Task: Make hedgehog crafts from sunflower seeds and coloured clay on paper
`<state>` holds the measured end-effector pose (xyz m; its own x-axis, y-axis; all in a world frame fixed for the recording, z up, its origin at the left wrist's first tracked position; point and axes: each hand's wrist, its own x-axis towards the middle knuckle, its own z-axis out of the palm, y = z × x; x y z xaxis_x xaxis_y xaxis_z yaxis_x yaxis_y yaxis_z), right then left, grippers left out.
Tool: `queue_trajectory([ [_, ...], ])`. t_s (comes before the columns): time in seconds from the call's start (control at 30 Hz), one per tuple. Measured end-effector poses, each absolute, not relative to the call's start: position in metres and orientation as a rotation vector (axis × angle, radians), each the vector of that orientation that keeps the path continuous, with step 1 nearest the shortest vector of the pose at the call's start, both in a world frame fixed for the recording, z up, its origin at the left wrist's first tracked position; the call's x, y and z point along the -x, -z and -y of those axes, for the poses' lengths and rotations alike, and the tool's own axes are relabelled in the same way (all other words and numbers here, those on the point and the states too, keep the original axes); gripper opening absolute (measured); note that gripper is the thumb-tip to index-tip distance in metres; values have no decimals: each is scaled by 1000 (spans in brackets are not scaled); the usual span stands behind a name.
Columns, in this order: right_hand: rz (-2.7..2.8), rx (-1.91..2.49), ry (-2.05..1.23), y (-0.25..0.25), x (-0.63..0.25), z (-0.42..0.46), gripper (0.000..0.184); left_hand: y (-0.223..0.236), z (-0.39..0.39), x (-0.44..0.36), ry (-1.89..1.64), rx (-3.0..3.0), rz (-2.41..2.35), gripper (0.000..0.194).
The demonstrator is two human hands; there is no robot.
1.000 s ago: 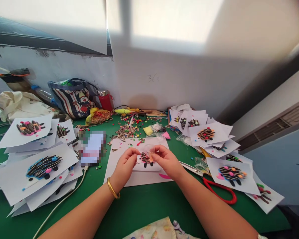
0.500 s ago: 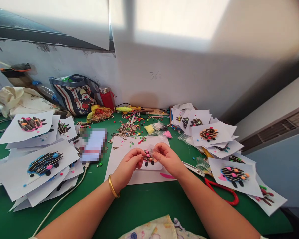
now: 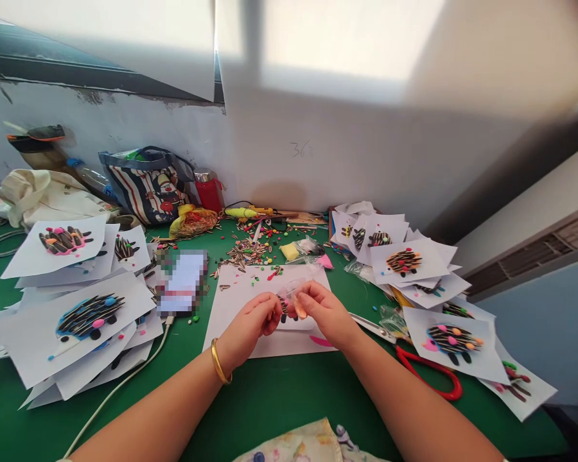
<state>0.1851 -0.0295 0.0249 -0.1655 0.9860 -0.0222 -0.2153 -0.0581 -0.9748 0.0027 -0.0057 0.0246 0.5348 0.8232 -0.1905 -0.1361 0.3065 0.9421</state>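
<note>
Pale wall (image 3: pixel 318 176) backs a green desk (image 3: pixel 279 398). At its middle, the right hand (image 3: pixel 325 314) pinches clear plastic (image 3: pixel 293 288) with an orange piece (image 3: pixel 299 310) at its lower end; the left hand (image 3: pixel 253 321) has its fingers curled beside it, and whether they grip anything I cannot tell. Beneath both lies a seed-picture card (image 3: pixel 295 325), partly hidden, on a larger white sheet (image 3: pixel 227 308). Red-handled scissors (image 3: pixel 428 373) lie at 4 o'clock, near the right wrist. A blurred phone (image 3: pixel 183 282) sits at 10, its white cable (image 3: pixel 120 388) curving toward 7. Loose seeds (image 3: pixel 243 253) spread at 11; a yellow packet (image 3: pixel 289 251) lies at 12. Finished-looking cards crowd both flanks: the left pile (image 3: pixel 29 350) at 9, the right pile (image 3: pixel 380 260) at 2.

Farther off at 10 to 11, a striped bag (image 3: pixel 144 189) shows something green inside, beside a red flask (image 3: pixel 209 194); a yellow bag (image 3: pixel 195 221) holds reddish contents too small to tell. Green desktop runs between the forearms toward patterned cloth (image 3: pixel 293 443) at 6; the desk's corner ends at 4.
</note>
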Motion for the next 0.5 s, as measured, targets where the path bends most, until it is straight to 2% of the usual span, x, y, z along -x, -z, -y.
queue_trajectory([
  [0.37,1109,1028,-1474,-18,-187,29,35,-26,6,-2,-710,-927,-741,6],
  [0.5,1099,1032,-1487,-20,-186,29,36,-26,6,0,-711,-934,-719,6],
])
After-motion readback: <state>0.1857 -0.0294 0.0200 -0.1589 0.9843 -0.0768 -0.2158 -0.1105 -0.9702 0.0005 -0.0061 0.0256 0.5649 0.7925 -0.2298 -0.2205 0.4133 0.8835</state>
